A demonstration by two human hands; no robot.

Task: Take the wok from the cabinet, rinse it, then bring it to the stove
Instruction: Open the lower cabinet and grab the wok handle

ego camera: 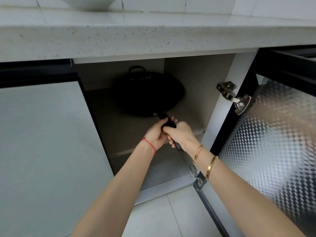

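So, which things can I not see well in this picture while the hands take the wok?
- Head view: the wok inside is too dark in the cabinet shadow to tell if it is clean.
- Much of the wok handle is covered by the left hand and right hand.
- The white dish on the counter is cut off by the top edge.
- The open door is blurred.
- Sink and stove are out of view.

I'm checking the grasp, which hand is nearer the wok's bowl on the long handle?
Left. The left hand grips the long handle just below the wok bowl; the right hand grips farther back, toward the handle's free end.
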